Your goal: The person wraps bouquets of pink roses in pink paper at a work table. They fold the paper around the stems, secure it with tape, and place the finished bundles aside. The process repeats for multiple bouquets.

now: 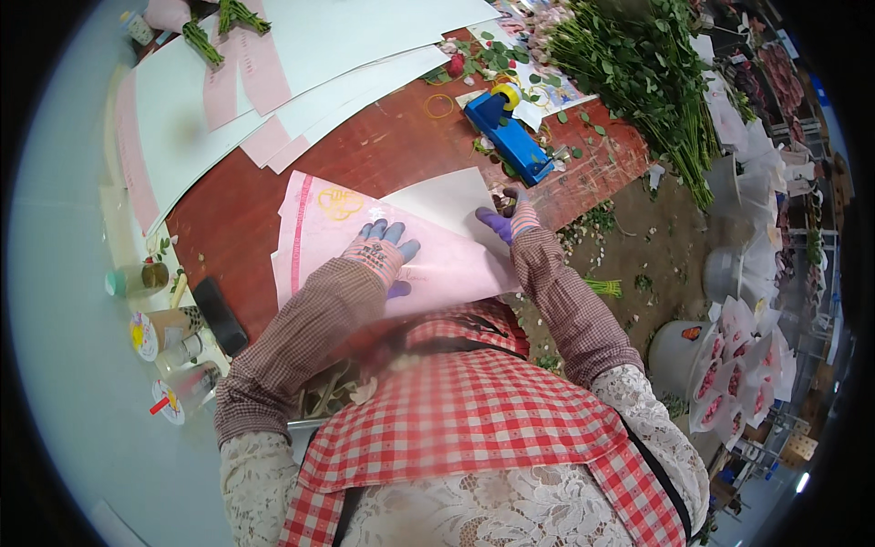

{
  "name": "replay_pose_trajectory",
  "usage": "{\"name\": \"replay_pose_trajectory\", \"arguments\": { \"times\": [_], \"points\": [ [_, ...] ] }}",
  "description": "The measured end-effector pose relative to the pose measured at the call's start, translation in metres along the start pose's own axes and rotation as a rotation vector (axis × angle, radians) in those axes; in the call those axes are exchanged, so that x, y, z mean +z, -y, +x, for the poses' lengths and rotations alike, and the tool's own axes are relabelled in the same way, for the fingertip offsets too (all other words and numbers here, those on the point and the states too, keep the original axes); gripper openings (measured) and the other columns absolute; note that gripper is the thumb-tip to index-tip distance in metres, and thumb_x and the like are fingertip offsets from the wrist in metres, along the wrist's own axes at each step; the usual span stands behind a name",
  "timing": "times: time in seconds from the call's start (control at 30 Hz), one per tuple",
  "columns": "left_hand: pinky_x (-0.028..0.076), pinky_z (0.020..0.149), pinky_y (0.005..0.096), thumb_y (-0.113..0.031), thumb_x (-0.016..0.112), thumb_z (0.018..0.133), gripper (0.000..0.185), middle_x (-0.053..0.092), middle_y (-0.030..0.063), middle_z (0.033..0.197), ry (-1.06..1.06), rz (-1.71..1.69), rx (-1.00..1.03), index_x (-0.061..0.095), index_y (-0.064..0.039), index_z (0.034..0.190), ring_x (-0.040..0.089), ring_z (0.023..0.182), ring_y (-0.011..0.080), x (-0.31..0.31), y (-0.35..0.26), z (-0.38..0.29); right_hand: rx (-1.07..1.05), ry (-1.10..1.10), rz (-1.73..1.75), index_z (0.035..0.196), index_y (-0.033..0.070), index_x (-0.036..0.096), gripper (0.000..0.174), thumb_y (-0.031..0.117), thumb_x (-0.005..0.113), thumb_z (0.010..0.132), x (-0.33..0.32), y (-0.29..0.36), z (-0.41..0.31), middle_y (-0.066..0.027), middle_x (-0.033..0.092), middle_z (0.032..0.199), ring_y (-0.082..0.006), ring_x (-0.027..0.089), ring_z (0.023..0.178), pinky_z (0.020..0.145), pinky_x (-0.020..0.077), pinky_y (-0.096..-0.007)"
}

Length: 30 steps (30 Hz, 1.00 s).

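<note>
My left hand (384, 249), in a striped glove with grey-blue fingertips, lies flat with fingers apart on pink flower-wrapping paper (321, 253). This paper is folded into a cone shape on the red-brown table (232, 219) and bears a yellow emblem and writing. A white sheet (444, 195) shows from under its folded edge. My right hand (514, 215), gloved with purple on the thumb, is at the right edge of that sheet with its fingers curled. Whether it pinches the sheet I cannot tell.
A blue tape dispenser (509, 137) stands beyond my right hand among loose leaves and petals. Leafy flower stems (636, 89) pile up at the far right. White sheets (328, 41) cover the far left. A black phone (219, 316) and drink cups (160, 331) lie left.
</note>
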<state>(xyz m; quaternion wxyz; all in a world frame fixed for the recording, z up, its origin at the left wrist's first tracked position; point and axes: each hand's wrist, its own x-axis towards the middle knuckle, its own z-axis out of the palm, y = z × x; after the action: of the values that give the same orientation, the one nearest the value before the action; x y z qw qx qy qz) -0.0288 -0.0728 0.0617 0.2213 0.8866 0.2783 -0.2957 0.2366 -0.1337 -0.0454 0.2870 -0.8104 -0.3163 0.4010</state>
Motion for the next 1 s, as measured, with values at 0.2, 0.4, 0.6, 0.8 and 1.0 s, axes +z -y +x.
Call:
{"name": "replay_pose_trajectory", "arguments": {
  "times": [0.2, 0.4, 0.6, 0.8, 1.0],
  "points": [
    [0.026, 0.115, 0.0464, -0.032, 0.078, 0.076, 0.085, 0.034, 0.0181, 0.147, -0.100, -0.111, -0.076, 0.031, -0.006, 0.142, 0.030, 0.140, 0.0370, 0.014, 0.004, 0.010, -0.151, 0.394, 0.023, 0.108, 0.006, 0.068, 0.026, 0.013, 0.073, 0.083, 0.007, -0.012, -0.037, -0.0035, 0.062, 0.080, -0.0164, 0.060, 0.075, 0.072, 0.0508, -0.0316],
    [0.023, 0.116, 0.0459, -0.036, 0.069, 0.084, 0.069, 0.024, 0.0236, 0.153, -0.109, -0.152, -0.106, 0.040, -0.017, 0.144, 0.026, 0.141, 0.0394, 0.027, 0.004, 0.006, -1.059, 0.227, -0.890, 0.137, 0.023, 0.049, 0.061, 0.045, 0.065, 0.082, 0.002, -0.013, -0.096, -0.0110, 0.045, 0.143, -0.0384, 0.045, 0.126, 0.102, 0.0386, -0.0518],
    [0.016, 0.117, 0.0508, -0.042, 0.068, 0.082, 0.075, 0.017, 0.0226, 0.157, -0.197, -0.024, -0.085, 0.036, -0.021, 0.147, 0.016, 0.145, 0.0387, 0.027, -0.003, -0.007, -1.086, 0.335, -0.981, 0.141, 0.032, 0.044, 0.066, 0.045, 0.067, 0.080, -0.014, 0.011, -0.085, -0.0090, 0.038, 0.150, -0.0407, 0.039, 0.132, 0.109, 0.0299, -0.0558],
    [0.005, 0.116, 0.0593, -0.055, 0.075, 0.068, 0.098, 0.019, 0.0160, 0.158, -0.291, 0.129, -0.135, 0.036, -0.011, 0.146, 0.014, 0.146, 0.0390, 0.050, -0.004, -0.006, -1.145, 0.254, -0.719, 0.130, 0.022, 0.056, 0.046, 0.033, 0.064, 0.086, -0.037, 0.033, -0.028, -0.0075, 0.052, 0.135, -0.0326, 0.051, 0.120, 0.098, 0.0429, -0.0450],
    [0.006, 0.117, 0.0583, -0.055, 0.079, 0.062, 0.103, 0.023, 0.0146, 0.156, -0.363, 0.174, -0.235, 0.036, -0.013, 0.147, 0.014, 0.146, 0.0384, 0.069, -0.008, 0.001, -0.398, -0.226, -0.026, 0.113, 0.005, 0.065, 0.033, 0.024, 0.071, 0.086, -0.145, 0.003, 0.050, -0.0081, 0.067, 0.105, -0.0167, 0.061, 0.093, 0.081, 0.0509, -0.0313]
  ]
}}
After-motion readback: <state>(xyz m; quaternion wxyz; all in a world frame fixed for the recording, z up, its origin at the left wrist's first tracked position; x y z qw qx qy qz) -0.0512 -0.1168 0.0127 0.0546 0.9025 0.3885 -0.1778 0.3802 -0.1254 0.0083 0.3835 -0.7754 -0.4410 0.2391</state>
